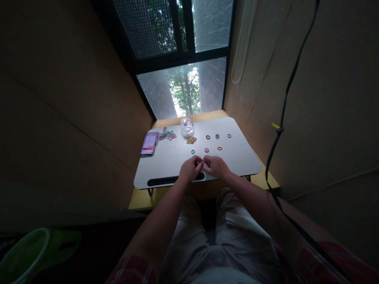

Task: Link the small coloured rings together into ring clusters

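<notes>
Over the front part of a white lap table (pixel 168 161), my left hand (pixel 191 167) and my right hand (pixel 215 166) meet with fingers pinched. Between the fingertips is a small purple item (pixel 203 162), too small to make out well. Just beyond the hands lie a green ring (pixel 193 152), a pink ring (pixel 206 150) and a red ring (pixel 219 148). Farther back are a dark ring (pixel 208 137), a purple ring (pixel 217 136) and a grey-blue ring (pixel 229 136). A cluster of yellow rings (pixel 191 140) sits near the middle.
Clear round containers (pixel 187 128) stand at the back, left of which is a pile of pink and green rings (pixel 166 135). A phone-like object (pixel 149 144) lies at the left. A black slot (pixel 162 181) runs along the front edge. A dark cord (pixel 286 98) hangs at the right.
</notes>
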`<action>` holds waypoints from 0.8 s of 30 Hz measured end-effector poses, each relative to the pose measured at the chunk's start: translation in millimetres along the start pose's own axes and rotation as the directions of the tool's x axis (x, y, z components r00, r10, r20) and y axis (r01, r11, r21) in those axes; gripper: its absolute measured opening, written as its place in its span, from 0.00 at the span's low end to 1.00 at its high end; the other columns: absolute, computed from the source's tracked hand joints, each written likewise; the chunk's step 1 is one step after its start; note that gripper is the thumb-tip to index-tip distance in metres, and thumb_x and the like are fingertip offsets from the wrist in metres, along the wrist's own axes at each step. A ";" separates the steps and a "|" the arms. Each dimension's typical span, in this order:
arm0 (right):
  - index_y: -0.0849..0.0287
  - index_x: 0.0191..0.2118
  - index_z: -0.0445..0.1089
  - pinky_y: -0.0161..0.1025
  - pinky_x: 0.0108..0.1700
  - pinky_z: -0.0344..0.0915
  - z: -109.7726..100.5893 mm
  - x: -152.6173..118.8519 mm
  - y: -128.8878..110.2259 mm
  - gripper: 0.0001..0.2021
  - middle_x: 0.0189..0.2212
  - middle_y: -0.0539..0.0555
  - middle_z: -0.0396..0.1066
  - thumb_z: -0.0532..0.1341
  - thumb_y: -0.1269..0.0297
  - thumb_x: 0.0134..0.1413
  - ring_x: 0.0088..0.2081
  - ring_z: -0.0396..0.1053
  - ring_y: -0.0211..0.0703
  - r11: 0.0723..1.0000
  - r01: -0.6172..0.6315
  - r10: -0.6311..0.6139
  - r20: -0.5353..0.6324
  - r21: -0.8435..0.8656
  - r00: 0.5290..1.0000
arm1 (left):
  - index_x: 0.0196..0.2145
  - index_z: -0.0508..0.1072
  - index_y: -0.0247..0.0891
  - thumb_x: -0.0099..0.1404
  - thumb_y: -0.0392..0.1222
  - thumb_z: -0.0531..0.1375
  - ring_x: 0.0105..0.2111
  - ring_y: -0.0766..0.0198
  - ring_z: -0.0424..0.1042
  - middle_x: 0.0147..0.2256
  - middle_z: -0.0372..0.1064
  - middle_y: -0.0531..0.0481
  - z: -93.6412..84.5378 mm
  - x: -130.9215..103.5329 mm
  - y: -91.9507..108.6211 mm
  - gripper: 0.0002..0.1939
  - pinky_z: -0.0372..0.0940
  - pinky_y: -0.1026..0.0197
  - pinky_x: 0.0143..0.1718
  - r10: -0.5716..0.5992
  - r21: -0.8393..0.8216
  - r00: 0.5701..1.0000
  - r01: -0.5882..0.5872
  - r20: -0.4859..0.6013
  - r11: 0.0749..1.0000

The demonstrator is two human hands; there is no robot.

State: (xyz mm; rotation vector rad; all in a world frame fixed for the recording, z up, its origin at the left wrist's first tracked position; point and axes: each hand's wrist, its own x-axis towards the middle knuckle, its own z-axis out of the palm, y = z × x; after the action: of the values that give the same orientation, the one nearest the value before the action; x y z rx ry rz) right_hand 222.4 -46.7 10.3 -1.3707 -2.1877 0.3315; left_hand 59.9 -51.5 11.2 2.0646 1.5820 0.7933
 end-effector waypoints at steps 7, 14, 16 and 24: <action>0.57 0.32 0.68 0.33 0.27 0.49 -0.8 -0.2 -1.1 0.05 0.24 0.50 0.70 0.56 0.64 0.52 0.25 0.64 0.38 1.000 -0.019 0.019 -0.020 0.024 1.000 | 0.35 0.72 0.41 0.61 0.44 0.58 0.27 0.67 0.66 0.28 0.70 0.54 0.0 -0.3 0.0 0.06 0.56 0.64 0.28 0.007 -0.012 1.000 -0.007 -0.017 1.000; 0.57 0.34 0.67 0.34 0.28 0.50 0.9 0.4 0.5 0.05 0.24 0.50 0.71 0.56 0.65 0.51 0.25 0.65 0.39 0.999 -0.036 0.036 -0.028 -0.005 0.999 | 0.34 0.71 0.40 0.62 0.45 0.57 0.27 0.67 0.66 0.28 0.71 0.53 0.8 -0.4 -1.2 0.07 0.57 0.65 0.29 -0.013 -0.028 0.999 0.013 -0.030 1.000; 0.57 0.35 0.67 0.34 0.28 0.50 1.6 0.8 1.4 0.05 0.24 0.50 0.71 0.56 0.65 0.52 0.25 0.65 0.39 0.999 -0.036 0.035 -0.031 -0.003 0.999 | 0.35 0.71 0.40 0.62 0.46 0.57 0.27 0.67 0.66 0.28 0.71 0.53 0.6 -0.1 -1.2 0.08 0.57 0.65 0.29 -0.019 -0.039 0.999 0.018 -0.035 0.999; 0.57 0.39 0.67 0.35 0.30 0.52 2.1 2.9 3.4 0.08 0.27 0.52 0.72 0.53 0.66 0.55 0.27 0.67 0.41 0.998 -0.058 0.058 -0.054 -0.002 0.997 | 0.34 0.70 0.40 0.63 0.45 0.56 0.27 0.67 0.67 0.28 0.71 0.53 -0.1 2.3 -0.3 0.08 0.57 0.65 0.29 -0.055 -0.091 0.997 0.051 -0.048 0.995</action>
State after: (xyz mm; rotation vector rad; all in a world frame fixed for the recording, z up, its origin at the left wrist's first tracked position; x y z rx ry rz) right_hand 222.8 -42.4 7.9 -1.4310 -2.1092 0.3087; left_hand 60.1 -49.2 11.5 1.9459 1.5905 0.8871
